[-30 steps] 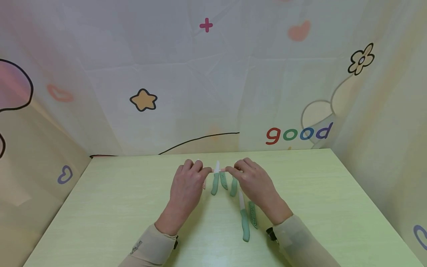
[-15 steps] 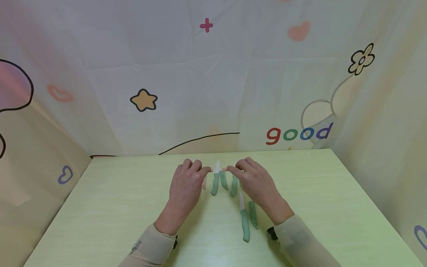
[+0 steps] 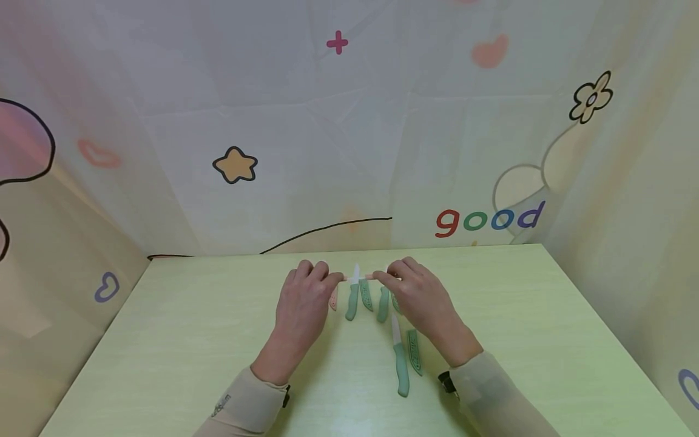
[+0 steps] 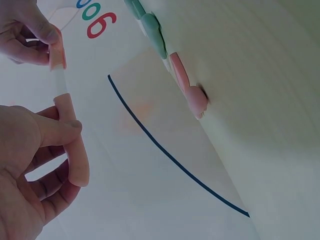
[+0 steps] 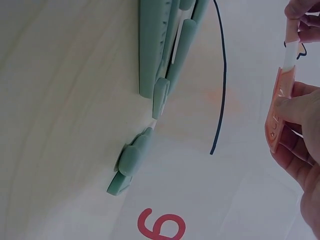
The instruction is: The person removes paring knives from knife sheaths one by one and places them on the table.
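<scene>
Above the far part of the table, my left hand (image 3: pixel 303 300) pinches the pink handle of a small knife (image 4: pixel 77 155) between thumb and fingers. Its white blade (image 4: pixel 58 80) runs partly into a pink sheath (image 5: pixel 277 115), with a short stretch bare between the two. My right hand (image 3: pixel 417 297) grips that sheath. Below the hands lie a green knife (image 3: pixel 352 301) with a white blade and a green sheath (image 3: pixel 366 295). Another green knife (image 3: pixel 383 304) lies beside the right hand, which partly covers a second green sheath (image 3: pixel 395 302). By the left hand shows a pink sheath (image 3: pixel 333 300), partly hidden.
Nearer on the table (image 3: pixel 180 352) lie a third green knife (image 3: pixel 401 367), blade pointing away, and its green sheath (image 3: pixel 414 352). A second pink knife (image 4: pixel 196 100) rests on the table in the left wrist view. A printed curtain (image 3: pixel 306 152) stands behind.
My hands have drawn slightly apart, left hand to the left and right hand to the right. A little more white blade shows. The things on the table have not moved.
</scene>
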Demonstrator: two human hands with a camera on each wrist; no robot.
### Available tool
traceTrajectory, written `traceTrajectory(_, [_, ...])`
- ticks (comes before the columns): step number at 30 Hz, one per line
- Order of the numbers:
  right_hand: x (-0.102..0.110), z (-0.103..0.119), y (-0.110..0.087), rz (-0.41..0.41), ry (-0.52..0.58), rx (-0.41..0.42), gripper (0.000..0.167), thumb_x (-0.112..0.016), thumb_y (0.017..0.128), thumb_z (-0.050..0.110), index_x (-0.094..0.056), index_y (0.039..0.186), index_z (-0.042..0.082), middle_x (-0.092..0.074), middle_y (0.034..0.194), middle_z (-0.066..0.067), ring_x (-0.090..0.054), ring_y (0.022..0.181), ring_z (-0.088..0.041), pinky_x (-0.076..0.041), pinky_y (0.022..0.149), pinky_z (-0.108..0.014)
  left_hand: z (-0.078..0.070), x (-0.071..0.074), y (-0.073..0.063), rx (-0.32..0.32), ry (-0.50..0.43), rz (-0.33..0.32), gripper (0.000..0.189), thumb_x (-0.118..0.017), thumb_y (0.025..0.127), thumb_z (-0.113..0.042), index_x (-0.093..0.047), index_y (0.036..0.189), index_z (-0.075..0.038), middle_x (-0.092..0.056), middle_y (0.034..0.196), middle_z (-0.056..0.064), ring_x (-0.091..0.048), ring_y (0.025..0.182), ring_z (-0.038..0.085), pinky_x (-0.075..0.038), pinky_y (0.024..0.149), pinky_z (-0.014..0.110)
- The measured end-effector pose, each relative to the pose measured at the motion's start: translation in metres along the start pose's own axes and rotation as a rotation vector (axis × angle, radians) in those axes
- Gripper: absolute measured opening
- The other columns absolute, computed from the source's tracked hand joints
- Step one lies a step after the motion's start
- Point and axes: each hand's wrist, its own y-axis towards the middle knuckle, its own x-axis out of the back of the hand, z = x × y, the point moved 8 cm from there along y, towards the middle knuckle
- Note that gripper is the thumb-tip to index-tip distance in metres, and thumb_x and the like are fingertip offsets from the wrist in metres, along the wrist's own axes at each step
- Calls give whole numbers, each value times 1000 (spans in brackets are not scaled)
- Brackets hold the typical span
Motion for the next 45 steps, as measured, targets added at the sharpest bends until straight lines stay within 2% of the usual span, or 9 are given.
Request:
traceTrajectory(9, [2, 0, 0, 4, 9, -6, 48, -94, 77, -3, -79, 121, 12, -69, 98, -7, -66, 98, -25, -60, 82, -32, 2, 1, 0, 2, -4, -18, 34, -91, 79, 0, -84, 108, -16, -62, 88, 3, -54, 81, 26, -49, 67, 35])
traceTrajectory(23, [2, -4, -1, -13, 17, -15, 47, -91, 78, -7, -80, 119, 12, -68, 95, -5, -65, 95, -24, -60, 79, -32, 3, 4, 0, 8, -6, -30, 36, -89, 79, 7, -84, 107, -16, -61, 87, 3, -55, 82, 27, -50, 67, 35])
traceTrajectory(35, [1, -7, -2, -17, 5, -16, 42, -87, 81, -8, -81, 117, 12, -68, 95, -6, -64, 94, -24, -60, 78, -32, 6, 4, -1, 16, -9, -25, 43, -80, 80, 16, -84, 107, -17, -61, 88, 3, -54, 81, 27, -49, 67, 36])
traceTrajectory(45, [3, -7, -2, -26, 5, -22, 41, -88, 81, -7, -81, 117, 12, -67, 94, -6, -64, 93, -25, -60, 77, -32, 6, 5, 0, 20, -9, -35, 38, -83, 81, 12, -84, 107, -16, -60, 86, 3, -54, 80, 27, -49, 65, 36])
